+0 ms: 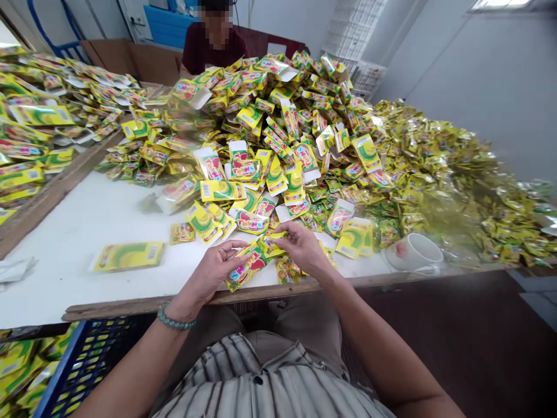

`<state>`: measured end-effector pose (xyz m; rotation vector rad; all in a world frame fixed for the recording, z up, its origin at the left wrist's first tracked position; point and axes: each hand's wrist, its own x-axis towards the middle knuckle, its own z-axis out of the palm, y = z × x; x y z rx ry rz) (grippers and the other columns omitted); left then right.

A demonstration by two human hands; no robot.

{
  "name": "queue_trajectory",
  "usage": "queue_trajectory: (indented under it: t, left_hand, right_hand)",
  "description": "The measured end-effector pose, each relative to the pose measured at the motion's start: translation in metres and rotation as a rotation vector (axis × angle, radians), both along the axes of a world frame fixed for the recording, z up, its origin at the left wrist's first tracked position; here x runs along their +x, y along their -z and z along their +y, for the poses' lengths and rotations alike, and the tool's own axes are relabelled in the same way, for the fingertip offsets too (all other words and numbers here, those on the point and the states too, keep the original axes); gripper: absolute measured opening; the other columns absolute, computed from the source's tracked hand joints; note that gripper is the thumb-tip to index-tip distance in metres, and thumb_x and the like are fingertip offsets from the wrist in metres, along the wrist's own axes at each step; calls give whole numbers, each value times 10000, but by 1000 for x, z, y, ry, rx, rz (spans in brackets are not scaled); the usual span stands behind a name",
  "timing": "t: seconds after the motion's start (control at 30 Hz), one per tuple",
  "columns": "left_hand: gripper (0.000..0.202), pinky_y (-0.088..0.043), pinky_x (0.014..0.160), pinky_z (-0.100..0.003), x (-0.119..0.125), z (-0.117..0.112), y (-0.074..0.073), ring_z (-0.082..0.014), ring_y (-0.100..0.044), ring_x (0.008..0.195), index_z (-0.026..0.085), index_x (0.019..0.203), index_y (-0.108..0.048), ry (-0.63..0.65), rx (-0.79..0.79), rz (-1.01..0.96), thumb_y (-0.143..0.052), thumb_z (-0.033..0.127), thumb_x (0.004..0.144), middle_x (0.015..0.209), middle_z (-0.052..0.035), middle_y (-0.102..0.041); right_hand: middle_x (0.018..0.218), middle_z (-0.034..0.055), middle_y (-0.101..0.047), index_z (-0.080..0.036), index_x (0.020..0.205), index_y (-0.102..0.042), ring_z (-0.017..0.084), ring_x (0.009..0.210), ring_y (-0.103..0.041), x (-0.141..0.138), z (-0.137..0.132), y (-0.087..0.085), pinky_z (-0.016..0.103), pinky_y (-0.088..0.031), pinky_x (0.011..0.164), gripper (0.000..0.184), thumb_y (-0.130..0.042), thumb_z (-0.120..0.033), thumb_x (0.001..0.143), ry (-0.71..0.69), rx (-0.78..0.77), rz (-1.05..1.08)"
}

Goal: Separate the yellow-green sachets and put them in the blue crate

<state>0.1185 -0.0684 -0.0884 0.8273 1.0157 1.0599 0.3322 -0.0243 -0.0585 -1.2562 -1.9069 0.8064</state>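
Note:
My left hand (215, 267) is closed around a small yellow-and-green candy box (247, 268) with colourful lettering, held at a tilt above the table's front edge. At the box's upper right end, my right hand (304, 247) pinches a small yellow sachet (273, 245). Whether the sachet is partly inside the box is hard to make out. Below my right hand lie more yellow sachets (289, 271). Just beyond both hands are loose boxes, among them a yellow box (203, 222) and one with its white flap raised (339, 216).
A big heap of boxes (261, 116) covers the middle, with a heap of sachets (435, 157) to its right. A white mug (413, 253) lies near the front edge. Flat boxes (128, 256) are stacked at left. A blue crate (93, 360) stands below. A person (213, 40) sits opposite.

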Motion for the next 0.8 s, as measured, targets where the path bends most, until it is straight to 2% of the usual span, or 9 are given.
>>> queue_trajectory:
  t: [0.07, 0.2, 0.37, 0.57, 0.7, 0.8]
  left_hand:
    - [580, -558, 673, -243, -3, -2, -1, -162, -713, 708, 131, 1026, -664, 15, -6, -25, -900, 375, 556, 822, -46, -772]
    - [552, -551, 652, -225, -4, -6, 1, -148, -706, 679, 120, 997, -678, 47, -37, -90, -906, 349, 549, 828, -51, -772]
    - [515, -556, 670, -235, 2, -9, 7, -158, -714, 709, 132, 993, -680, 51, -13, -116, -890, 360, 582, 832, -43, -773]
    - [479, -547, 689, -228, 3, -9, 5, -147, -708, 721, 138, 953, -687, -79, 40, -61, -895, 337, 570, 877, -35, -776]
    - [491, -548, 694, -253, 3, -7, 3, -165, -705, 715, 135, 946, -686, -113, 70, -42, -897, 349, 557, 848, -38, -770]
    - [494, -548, 721, -260, 3, -7, 4, -171, -708, 742, 137, 948, -681, -116, 65, -60, -898, 339, 552, 879, -44, -770]
  right_hand:
    - [602, -49, -505, -190, 886, -672, 105, 557, -400, -5, 0, -1, 233, -294, 544, 178, -673, -347, 802, -14, 42, -77]
    - [738, -16, -630, -190, 839, -689, 109, 622, -469, -10, -2, -3, 232, -339, 594, 81, -695, -246, 781, -109, 61, -153]
    - [783, 1, -632, -188, 801, -692, 112, 662, -517, -21, -6, -1, 235, -397, 622, 105, -688, -119, 722, -171, 29, -116]
    - [831, 5, -659, -216, 1102, -578, 146, 751, -623, -26, -16, 1, 269, -488, 688, 321, -626, -222, 785, -61, -69, 153]
    - [718, -33, -643, -225, 1161, -529, 126, 611, -559, -32, -26, 0, 257, -427, 601, 317, -528, -225, 844, -133, -112, 96]
    - [727, -32, -642, -229, 1217, -459, 137, 635, -564, -38, -30, -3, 260, -425, 604, 356, -524, -310, 876, -157, -196, 180]
